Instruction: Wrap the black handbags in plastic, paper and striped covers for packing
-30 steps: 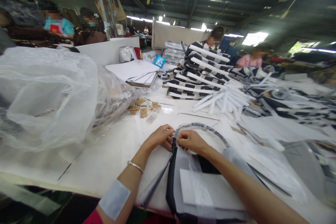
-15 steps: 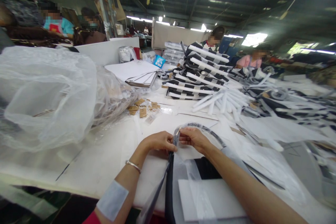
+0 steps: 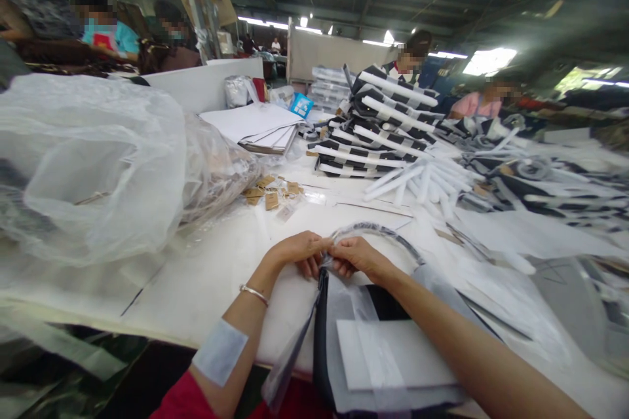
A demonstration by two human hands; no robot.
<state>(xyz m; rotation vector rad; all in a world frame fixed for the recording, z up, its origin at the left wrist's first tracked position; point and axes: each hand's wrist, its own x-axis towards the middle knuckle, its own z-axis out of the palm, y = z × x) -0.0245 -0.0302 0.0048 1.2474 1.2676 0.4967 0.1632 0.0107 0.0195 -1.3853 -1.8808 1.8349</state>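
My left hand [image 3: 299, 253] and my right hand [image 3: 358, 255] meet at the near middle of the white table [image 3: 206, 281], fingers pinched together on the plastic-wrapped handle [image 3: 378, 233] of a black and white bag [image 3: 373, 334]. The handle arcs away from my hands to the right. The bag lies flat in front of me under a clear plastic wrap, with a white card on top. A silver bangle sits on my left wrist.
A big crumpled clear plastic bag [image 3: 88, 163] fills the left. Brown paper tags [image 3: 270, 193] lie scattered beyond my hands. A pile of striped bags [image 3: 378, 131] and loose white rolls [image 3: 422, 183] stand farther right, a paper stack [image 3: 255, 126] behind. Other people work at the far side.
My hands have drawn together again on the handle after the right hand had lifted slightly along it. The view has shifted a little downward.
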